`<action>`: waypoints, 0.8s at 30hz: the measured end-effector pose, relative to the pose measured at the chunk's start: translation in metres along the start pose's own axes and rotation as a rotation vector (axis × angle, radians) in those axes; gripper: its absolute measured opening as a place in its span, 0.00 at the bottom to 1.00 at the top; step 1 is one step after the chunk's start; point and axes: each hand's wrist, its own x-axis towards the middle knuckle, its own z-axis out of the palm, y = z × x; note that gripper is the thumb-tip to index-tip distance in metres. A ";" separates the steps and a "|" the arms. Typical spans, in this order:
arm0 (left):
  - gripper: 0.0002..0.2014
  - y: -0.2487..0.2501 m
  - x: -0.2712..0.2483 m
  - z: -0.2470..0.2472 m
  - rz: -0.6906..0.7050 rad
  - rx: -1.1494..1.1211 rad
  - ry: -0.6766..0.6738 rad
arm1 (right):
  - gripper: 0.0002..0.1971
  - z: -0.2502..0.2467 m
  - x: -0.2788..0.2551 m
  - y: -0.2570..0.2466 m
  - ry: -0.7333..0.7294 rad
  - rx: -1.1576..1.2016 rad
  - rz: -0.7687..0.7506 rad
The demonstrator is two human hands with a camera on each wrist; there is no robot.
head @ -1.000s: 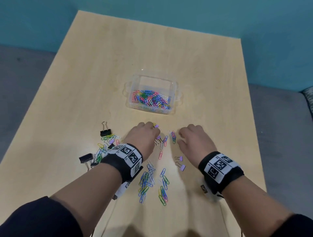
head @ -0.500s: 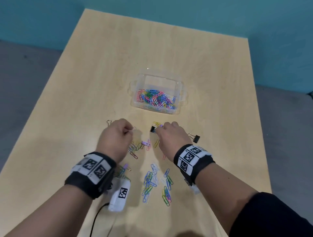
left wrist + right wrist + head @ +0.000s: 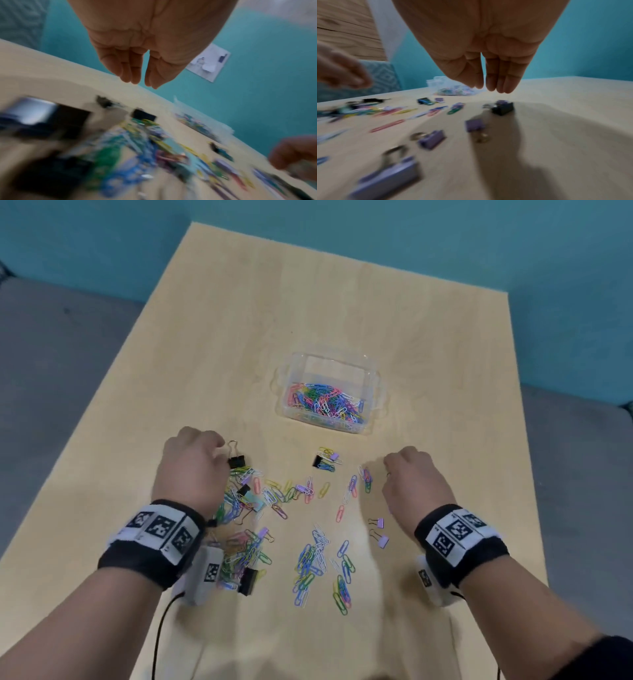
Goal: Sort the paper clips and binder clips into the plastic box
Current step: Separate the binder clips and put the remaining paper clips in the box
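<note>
one plastic box (image 3: 374, 392), two hands, dozens of paper clips (image 3: 322, 402).

Black wristbands (image 3: 150, 546) with square-code markers

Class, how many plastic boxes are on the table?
1: the plastic box stands on the table beyond the loose clips, with paper clips inside.

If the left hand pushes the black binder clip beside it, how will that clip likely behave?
The black binder clip lies on its side with a wire handle sticking out, so it would probably slide or pivot, not roll. It looks small and stiff, likely light. Sitting at the edge of the loose paper clips on the table, it might drag some along.
</note>
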 end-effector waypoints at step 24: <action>0.06 0.095 0.021 0.056 0.376 0.207 -0.406 | 0.06 0.011 0.056 -0.063 -0.108 0.109 0.014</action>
